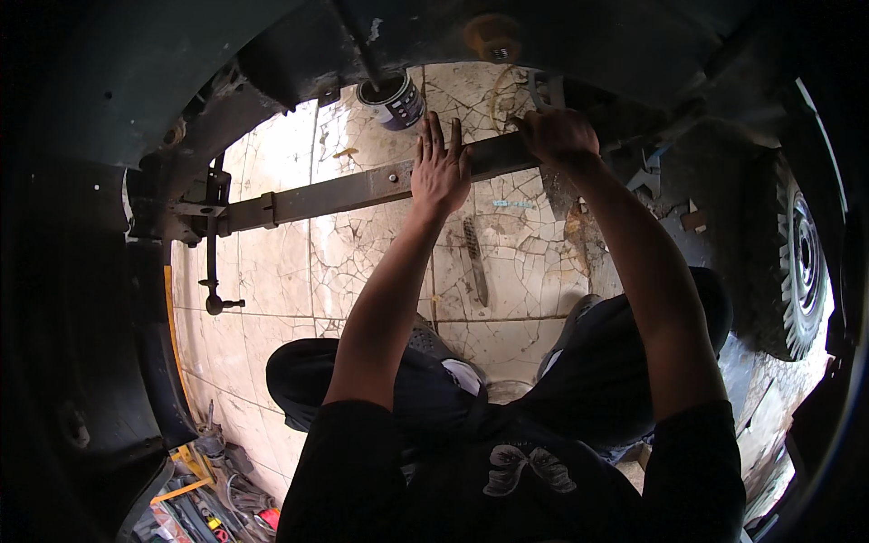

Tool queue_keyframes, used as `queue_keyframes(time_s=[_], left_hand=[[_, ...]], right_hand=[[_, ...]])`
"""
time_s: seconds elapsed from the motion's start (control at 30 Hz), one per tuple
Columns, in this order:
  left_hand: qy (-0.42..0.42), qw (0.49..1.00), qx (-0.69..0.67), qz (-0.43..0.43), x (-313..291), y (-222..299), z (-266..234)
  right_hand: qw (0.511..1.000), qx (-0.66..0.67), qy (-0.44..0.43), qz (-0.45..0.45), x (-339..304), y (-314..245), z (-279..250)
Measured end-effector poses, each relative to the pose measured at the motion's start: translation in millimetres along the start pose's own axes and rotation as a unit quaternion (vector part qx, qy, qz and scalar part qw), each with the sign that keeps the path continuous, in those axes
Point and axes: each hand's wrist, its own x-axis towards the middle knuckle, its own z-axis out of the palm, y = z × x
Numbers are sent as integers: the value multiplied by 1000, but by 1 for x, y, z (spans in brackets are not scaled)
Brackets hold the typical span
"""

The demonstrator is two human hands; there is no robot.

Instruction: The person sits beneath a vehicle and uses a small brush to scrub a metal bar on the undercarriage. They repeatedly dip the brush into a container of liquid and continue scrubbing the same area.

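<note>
A dark metal beam crosses in front of me, above a cracked tile floor. My left hand lies against it with the fingers stretched out and the palm down, holding nothing. Farther right along the beam, my right hand is closed, its fingers curled; what is in them is hidden by the hand and the shadow. A wire brush lies on the floor between my feet and the beam. Just beyond my left hand stands an open can with a dark rim and a dark-and-white label.
Dark vehicle body panels surround the view. A rod with a ball joint hangs at the beam's left end. At the right stands a tyre and wheel. Tools and parts lie lower left. My knees are bent on both sides.
</note>
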Motion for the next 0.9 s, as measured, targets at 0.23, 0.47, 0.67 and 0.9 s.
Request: queue_keyframes(time_s=[0.23,0.47,0.67,0.9], left_hand=[[-46,993,-69,-79,46,-10,-9],[22,997,-58,-36,27,-10,-2],[14,997,-55,-53,7,19,-2],[-43,984,-129,-116,65,-12,-4]], right_hand=[[1000,13,-16,13,1,-6,-4],[1000,2,-5,-14,2,-10,0],[998,-13,59,0,3,7,12],[997,7,83,-7,7,-6,15]])
